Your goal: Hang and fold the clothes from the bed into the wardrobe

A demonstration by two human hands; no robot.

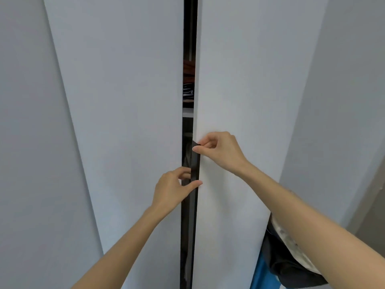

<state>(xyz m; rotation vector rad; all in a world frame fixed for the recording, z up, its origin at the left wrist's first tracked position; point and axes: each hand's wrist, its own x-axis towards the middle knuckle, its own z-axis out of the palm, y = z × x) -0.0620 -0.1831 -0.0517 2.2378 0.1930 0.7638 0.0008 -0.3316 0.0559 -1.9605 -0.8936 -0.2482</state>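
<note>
in front of a white wardrobe, seen close up from above the person's bare forearms. the left door (125, 101) is almost closed. the left hand (175, 186) sits low at the gap (187, 126); its fingers curl into the slit and its thumb lies across the dark edge strip (195, 163) of the right door (239, 80), so it appears to grip that strip. through the gap, folded clothes (188, 90) rest on a shelf (187, 112) inside. the right hand (218, 150) is higher, just right of the gap, pinching the top of the same strip between thumb and curled fingers. the strip runs vertically, with both hands on it one above the other, and the door lies to their right, so opening it probably means pulling outward and rightward. at lower right, a dark and white bundle of clothes (291, 261) shows beneath the right forearm. whether it is being carried cannot be told. the bed is not in view.
</note>
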